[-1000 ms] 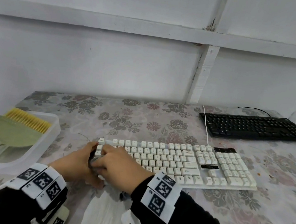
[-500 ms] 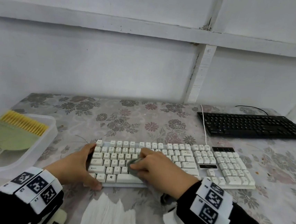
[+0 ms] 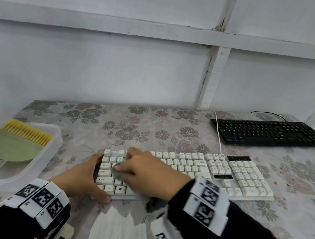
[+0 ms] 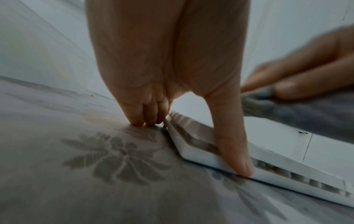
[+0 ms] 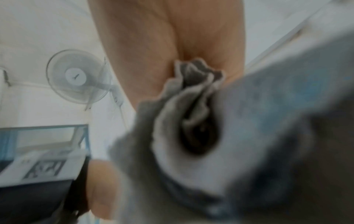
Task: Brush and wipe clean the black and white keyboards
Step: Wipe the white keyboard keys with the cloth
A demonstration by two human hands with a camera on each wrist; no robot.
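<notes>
The white keyboard [image 3: 215,171] lies across the middle of the flowered table. My left hand [image 3: 81,177] holds its left end, fingers down against the side and thumb [image 4: 233,151] on the front edge [image 4: 201,159]. My right hand [image 3: 147,174] grips a bunched grey cloth [image 3: 118,171] and presses it on the keys of the left half. From the right wrist the cloth [image 5: 191,121] fills the palm, blurred. The black keyboard [image 3: 270,133] sits at the far right near the wall, with no hand near it.
A translucent tray [image 3: 55,134] at the left holds a green brush with yellow bristles [image 3: 15,144]. A white plastic bag [image 3: 119,229] lies at the front edge under my wrists. A white cable [image 3: 218,133] runs past the black keyboard's left end. The wall is close behind.
My right hand swept the cloth from the keyboard's left end toward the middle, then back left and up to the farther rows. The left hand kept its hold on the left end.
</notes>
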